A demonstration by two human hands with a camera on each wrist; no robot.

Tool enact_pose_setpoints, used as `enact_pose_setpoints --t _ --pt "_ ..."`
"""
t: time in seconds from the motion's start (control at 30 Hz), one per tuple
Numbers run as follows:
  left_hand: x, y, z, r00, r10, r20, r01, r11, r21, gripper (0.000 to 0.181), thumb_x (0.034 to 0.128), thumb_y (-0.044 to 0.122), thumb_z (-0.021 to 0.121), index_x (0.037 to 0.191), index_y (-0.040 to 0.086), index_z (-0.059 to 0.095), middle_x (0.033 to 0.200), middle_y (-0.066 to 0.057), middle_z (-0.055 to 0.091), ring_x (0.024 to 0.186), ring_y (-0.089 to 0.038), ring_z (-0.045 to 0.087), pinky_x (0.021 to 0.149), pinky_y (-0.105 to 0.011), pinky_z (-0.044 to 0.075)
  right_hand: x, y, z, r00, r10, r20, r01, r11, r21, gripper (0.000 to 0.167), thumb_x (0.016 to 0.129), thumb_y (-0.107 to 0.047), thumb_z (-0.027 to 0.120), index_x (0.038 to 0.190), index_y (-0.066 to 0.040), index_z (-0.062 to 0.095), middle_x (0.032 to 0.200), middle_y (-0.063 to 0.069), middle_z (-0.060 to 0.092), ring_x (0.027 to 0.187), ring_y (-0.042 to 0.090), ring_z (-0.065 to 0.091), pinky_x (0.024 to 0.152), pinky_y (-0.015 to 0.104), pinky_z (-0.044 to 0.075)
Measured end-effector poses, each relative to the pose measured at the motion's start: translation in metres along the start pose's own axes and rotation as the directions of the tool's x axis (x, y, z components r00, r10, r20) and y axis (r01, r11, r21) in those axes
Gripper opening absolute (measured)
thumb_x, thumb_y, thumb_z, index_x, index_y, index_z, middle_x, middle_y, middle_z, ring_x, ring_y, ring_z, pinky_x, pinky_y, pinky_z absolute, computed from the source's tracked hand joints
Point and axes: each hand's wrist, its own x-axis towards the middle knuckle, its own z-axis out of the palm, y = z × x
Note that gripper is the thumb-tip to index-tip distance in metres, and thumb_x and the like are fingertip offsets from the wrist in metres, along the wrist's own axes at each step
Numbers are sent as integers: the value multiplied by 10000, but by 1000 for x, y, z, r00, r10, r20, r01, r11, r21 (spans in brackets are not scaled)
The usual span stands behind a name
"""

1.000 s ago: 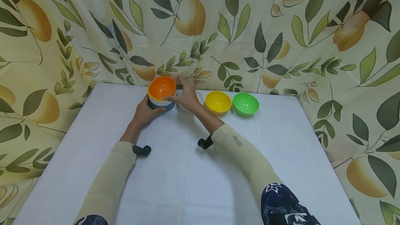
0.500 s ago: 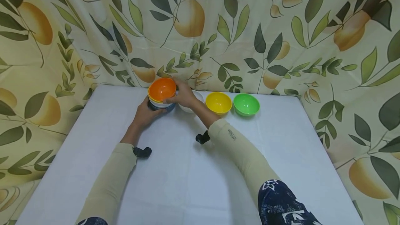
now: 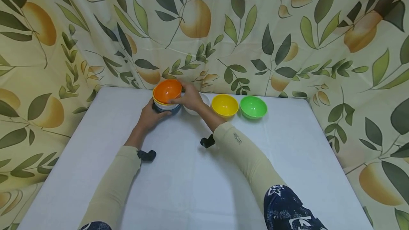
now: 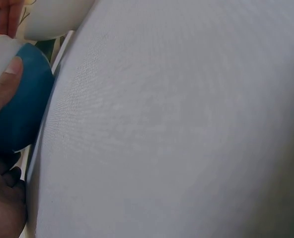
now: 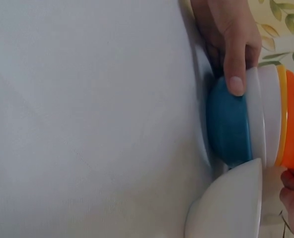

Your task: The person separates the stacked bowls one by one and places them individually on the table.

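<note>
A stack of nested bowls stands near the table's back edge, left of middle. An orange bowl is on top, with a yellow rim just under it. White bowls come below that, and a blue bowl is at the bottom. My left hand grips the blue bowl low on its side, thumb in front. With thumb and fingers my right hand holds the orange bowl at its right side. Its far fingers are partly hidden behind the bowl.
Right of the stack a white bowl stands partly behind my right hand. Beyond it are a separate yellow bowl and a green bowl. A fruit-patterned curtain hangs behind the white-covered table.
My right hand has drawn slightly in against the orange bowl, its forearm shifting a little left. My left hand and the stack look nearly unmoved.
</note>
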Motion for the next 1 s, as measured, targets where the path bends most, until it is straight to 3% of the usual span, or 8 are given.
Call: enact_pose_setpoints --t 0.33,0.57,0.73,1.0 --pt "-2 4 1 1000 7 3 -7 1000 1 1038 854 363 904 1651 134 279 1648 -153 384 1516 -355 333 1270 -567 206 -13 -1 -9 995 -45 -93 55 994 99 875 827 -326 930 1564 -139 497 1478 11 610 1341 161 540 1177 355 403" --pt "-4 5 0 1000 -1 2 1 1000 12 1034 841 375 912 1638 128 301 1632 -160 407 1499 -367 356 1263 -577 219 -38 2 -20 981 -80 -178 113 976 183 852 819 -236 934 1547 -76 522 1436 38 648 1269 176 594 1151 316 440" --pt "-3 3 -1 1000 0 4 0 999 33 1051 837 385 913 1645 130 291 1641 -162 395 1513 -370 338 1266 -583 206 -60 3 -29 972 -72 -224 128 961 246 858 819 -192 935 1551 -51 510 1488 48 610 1392 161 530 1199 316 382" --pt "0 3 0 999 -37 9 36 998 44 1149 833 451 903 1687 134 201 1706 -142 286 1573 -336 231 1288 -546 150 -86 8 -48 962 -9 -274 93 951 295 847 826 -190 930 1553 -64 515 1490 28 608 1413 154 512 1216 379 370"
